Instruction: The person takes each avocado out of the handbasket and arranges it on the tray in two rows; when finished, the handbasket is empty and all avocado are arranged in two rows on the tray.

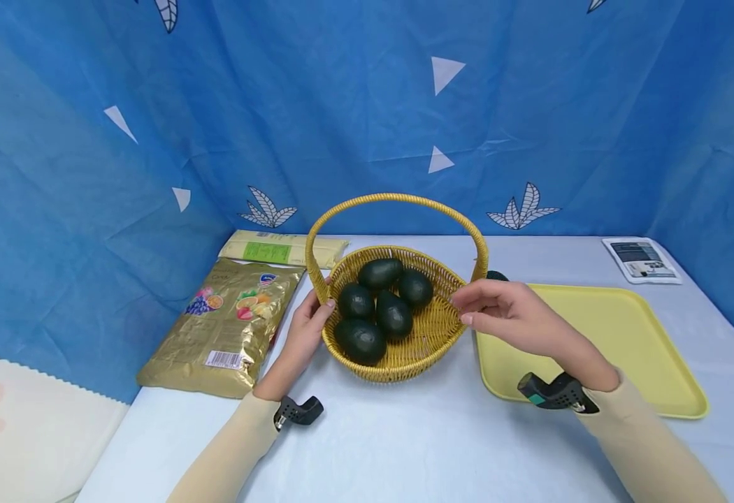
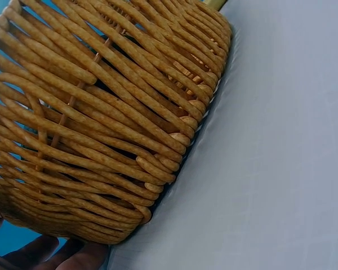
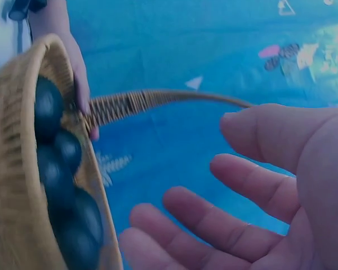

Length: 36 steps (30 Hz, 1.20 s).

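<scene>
A yellow wicker basket (image 1: 431, 339) with a tall arched handle stands on the white table, several dark green avocados (image 1: 395, 316) grouped toward its left side. At the left base of the handle, my left hand (image 1: 304, 332) grips the basket, thumb over the rim; its other fingers (image 2: 84, 257) show low beside the weave in the left wrist view. My right hand (image 1: 518, 316) hovers by the basket's right rim. Seen from the right wrist, its fingers (image 3: 194, 211) are spread and loosely bent, holding nothing.
A yellow tray (image 1: 600, 328) lies at the right, with a dark round object (image 1: 497, 276) partly hidden behind the handle. Left of the basket are a gold candy bag (image 1: 235, 321) and a pale packet (image 1: 266, 249). A white pouch (image 1: 640, 260) lies back right, before blue curtains.
</scene>
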{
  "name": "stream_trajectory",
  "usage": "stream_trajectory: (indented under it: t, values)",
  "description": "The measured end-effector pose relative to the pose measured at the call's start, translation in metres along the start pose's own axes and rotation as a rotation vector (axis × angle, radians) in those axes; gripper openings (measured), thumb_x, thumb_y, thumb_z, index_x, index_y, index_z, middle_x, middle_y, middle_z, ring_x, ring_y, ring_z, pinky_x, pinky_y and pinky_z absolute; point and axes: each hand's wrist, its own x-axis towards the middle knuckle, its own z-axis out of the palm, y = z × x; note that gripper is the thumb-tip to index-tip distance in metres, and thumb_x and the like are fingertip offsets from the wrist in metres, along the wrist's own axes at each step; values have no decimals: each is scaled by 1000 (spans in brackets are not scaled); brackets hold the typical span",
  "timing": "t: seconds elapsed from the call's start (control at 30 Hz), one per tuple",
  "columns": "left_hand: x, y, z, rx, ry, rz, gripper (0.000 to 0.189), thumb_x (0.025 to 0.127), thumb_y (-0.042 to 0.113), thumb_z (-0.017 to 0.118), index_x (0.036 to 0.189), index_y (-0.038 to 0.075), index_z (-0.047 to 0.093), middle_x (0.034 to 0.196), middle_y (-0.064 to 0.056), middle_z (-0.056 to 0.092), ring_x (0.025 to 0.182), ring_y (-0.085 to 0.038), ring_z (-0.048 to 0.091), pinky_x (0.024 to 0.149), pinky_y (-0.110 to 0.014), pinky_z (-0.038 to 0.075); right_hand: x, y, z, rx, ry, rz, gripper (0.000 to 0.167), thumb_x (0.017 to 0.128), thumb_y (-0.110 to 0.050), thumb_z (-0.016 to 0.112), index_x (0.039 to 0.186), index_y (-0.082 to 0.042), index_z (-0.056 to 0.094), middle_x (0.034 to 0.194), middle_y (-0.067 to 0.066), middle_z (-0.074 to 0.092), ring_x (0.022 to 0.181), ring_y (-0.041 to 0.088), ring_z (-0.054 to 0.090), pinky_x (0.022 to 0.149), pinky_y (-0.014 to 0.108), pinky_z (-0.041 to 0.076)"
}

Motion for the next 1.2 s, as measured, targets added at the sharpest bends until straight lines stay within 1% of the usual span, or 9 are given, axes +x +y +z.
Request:
stream_trajectory:
  t: [0.23,0.57,0.67,0.8,0.87,0.97,1.03,1.1,1.2]
  values:
    - [1,-1,1,2,12,-3,52,107,16,48,157,12,39,159,-17,44,145,-34,44,119,-53,39,32,-3,27,-65,-99,33,37,95,-15,70,131,-9,65,129,12,69,110,25,70,89,32,60]
    - [2,-3,3,-12,16,8,52,106,13,50,157,10,40,159,-17,44,144,-32,45,116,-47,41,65,7,51,-171,-188,103,54,96,-25,68,145,-8,55,145,12,60,111,27,69,93,44,57]
    - [2,-3,4,-6,16,-2,52,106,15,50,156,12,40,158,-18,45,143,-33,46,117,-51,40,69,10,54,-200,-196,120,54,96,-27,68,145,-9,55,142,13,61,105,24,69,90,41,57]
    - [2,-3,3,1,17,-8,51,106,16,50,157,13,40,158,-17,45,143,-33,46,118,-53,40,74,15,60,-229,-221,161,55,96,-30,68,147,-12,54,136,13,62,86,18,63,77,33,52]
    - [1,-3,3,-1,16,-7,51,106,16,50,157,13,40,158,-16,45,143,-33,46,118,-53,40,76,17,63,-247,-235,177,56,97,-31,67,148,-14,53,138,13,61,85,19,61,77,35,51]
    - [1,-3,2,-6,17,-14,51,106,17,50,156,14,41,158,-15,45,144,-32,45,118,-53,39,78,20,69,-282,-256,167,56,97,-32,66,149,-14,53,147,15,56,110,28,64,93,45,54]
    - [2,-3,2,-10,18,-21,51,106,18,51,156,15,41,158,-15,45,144,-32,45,119,-52,39,78,22,73,-300,-269,161,55,97,-31,66,148,-15,54,150,15,54,129,34,57,104,51,50]
    - [2,-3,1,-6,18,-20,51,106,18,51,157,14,40,159,-16,44,144,-33,45,119,-53,38,79,25,77,-320,-278,142,53,98,-29,66,147,-14,55,149,15,56,136,36,52,109,53,47]
    - [2,-3,1,-3,23,-21,51,107,17,50,157,13,40,159,-16,44,144,-33,45,119,-53,39,79,27,80,-333,-282,135,50,97,-27,66,145,-14,57,142,14,61,129,35,57,104,51,50]
